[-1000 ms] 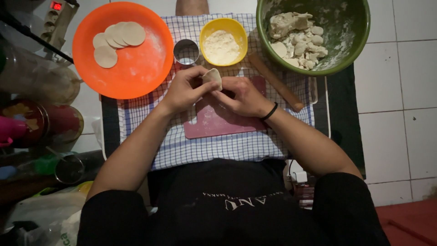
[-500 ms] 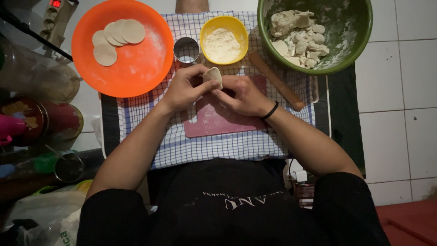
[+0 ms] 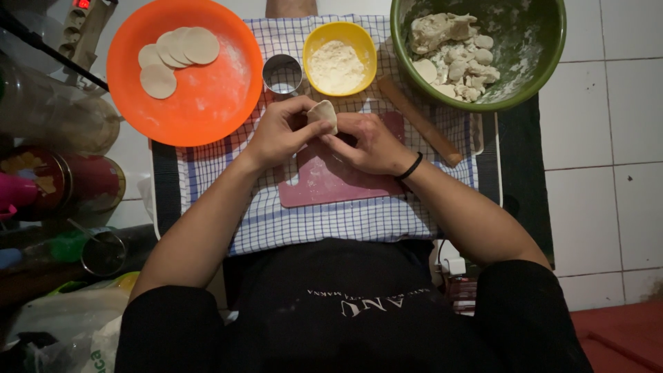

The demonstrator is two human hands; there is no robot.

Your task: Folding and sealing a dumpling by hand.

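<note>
A small flat piece of pale dough (image 3: 323, 113) is pinched between my left hand (image 3: 280, 131) and my right hand (image 3: 367, 141), a little above a pink cutting board (image 3: 324, 183). My right wrist wears a black band. The board lies on a blue-checked cloth (image 3: 318, 221). Beyond my hands stand a round metal cutter (image 3: 282, 74) and a yellow bowl of flour (image 3: 340, 59). An orange plate (image 3: 207, 97) at the upper left holds several cut dough discs (image 3: 176, 55). A green bowl (image 3: 539, 69) at the upper right holds dough scraps and small pieces.
A wooden rolling pin (image 3: 418, 121) lies at a slant right of the board. Jars, tins and a plastic container (image 3: 55, 117) crowd the left side, with a power strip (image 3: 79, 24) at the top left. White floor tiles (image 3: 608, 138) lie to the right.
</note>
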